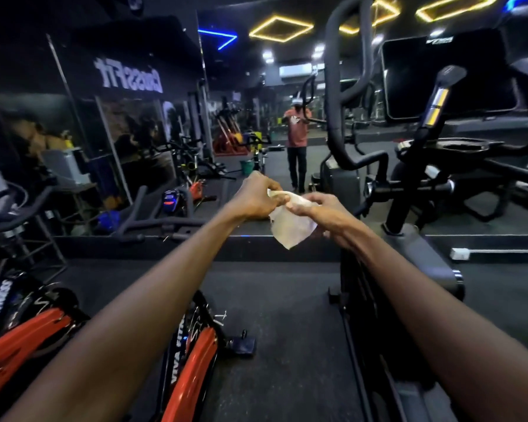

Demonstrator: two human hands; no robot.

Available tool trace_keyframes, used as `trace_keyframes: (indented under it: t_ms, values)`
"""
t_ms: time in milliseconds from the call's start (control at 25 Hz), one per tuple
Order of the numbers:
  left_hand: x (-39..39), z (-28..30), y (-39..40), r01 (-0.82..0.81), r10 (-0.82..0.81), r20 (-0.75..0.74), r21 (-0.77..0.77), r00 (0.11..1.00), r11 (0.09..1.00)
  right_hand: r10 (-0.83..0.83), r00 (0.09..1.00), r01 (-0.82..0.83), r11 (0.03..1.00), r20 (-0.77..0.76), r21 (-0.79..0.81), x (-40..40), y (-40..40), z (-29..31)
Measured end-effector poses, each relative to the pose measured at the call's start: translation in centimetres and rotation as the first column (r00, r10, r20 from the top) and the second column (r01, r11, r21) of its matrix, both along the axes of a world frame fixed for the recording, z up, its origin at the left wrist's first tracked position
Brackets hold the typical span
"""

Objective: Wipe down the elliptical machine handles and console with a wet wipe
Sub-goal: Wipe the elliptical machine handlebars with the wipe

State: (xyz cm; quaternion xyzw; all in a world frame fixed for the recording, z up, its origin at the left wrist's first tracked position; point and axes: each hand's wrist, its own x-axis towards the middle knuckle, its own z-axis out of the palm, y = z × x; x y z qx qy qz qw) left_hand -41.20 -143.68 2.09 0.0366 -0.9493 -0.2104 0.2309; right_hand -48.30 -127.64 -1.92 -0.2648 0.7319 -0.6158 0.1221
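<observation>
Fingers (279,193) of both hands pinching a white wet wipe (290,225) at arm's length, over the black floor (287,300).

Left hand (256,196) and right hand (320,210) clamped on the top edge; sheet hanging crumpled, long axis vertical, lower corner pointing down. Upper fold hidden behind fingertips. Right of the fingers, elliptical handle (339,86) rising, top cut off; console (448,74) dark, hard to make out.

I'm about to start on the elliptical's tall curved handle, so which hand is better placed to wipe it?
Probably the right hand: it pinches the wet wipe on the side nearer the curved handle, up and to the right. The left hand would reach across.
</observation>
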Motion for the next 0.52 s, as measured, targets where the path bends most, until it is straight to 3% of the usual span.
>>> trace_keyframes:
  t_ms: [80,120,160,200,240,320,400,520]
  values:
    - [-4.8,0.6,0.2,0.049,-0.052,-0.063,-0.05,0.997,0.998,-0.088,0.98,0.103,0.991,-0.181,0.08,-5.0,-0.4,-0.2]
    - [-7.2,1.0,0.2,0.06,-0.061,-0.07,-0.017,0.996,0.998,-0.134,0.973,0.139,0.99,-0.19,0.013,-7.5,-0.4,0.1]
    - [-9.5,1.4,0.3,0.076,-0.072,-0.071,0.044,0.995,0.996,-0.078,0.993,0.064,0.988,-0.093,-0.142,-9.6,-0.3,0.6]
    - [-11.6,1.9,0.4,0.097,-0.088,-0.085,0.099,0.992,0.99,0.082,0.995,-0.06,0.939,0.053,-0.34,-11.5,0.1,1.3]
    - [-13.7,2.3,0.7,0.123,-0.107,-0.118,0.135,0.987,0.983,0.276,0.945,-0.147,0.837,0.174,-0.528,-13.3,0.5,1.9]
    - [-17.2,2.9,1.2,0.162,-0.125,-0.205,0.173,0.971,0.971,0.448,0.857,-0.188,0.732,0.255,-0.655,-15.7,0.6,2.7]
    - [-21.0,3.6,1.8,0.17,-0.114,-0.3,0.169,0.947,0.971,0.391,0.888,-0.153,0.749,0.242,-0.645,-18.3,-0.5,3.3]
    - [-25.3,5.0,2.0,0.179,-0.062,-0.43,0.238,0.901,0.955,0.203,0.91,0.096,0.745,0.362,-0.66,-22.5,-1.9,5.7]
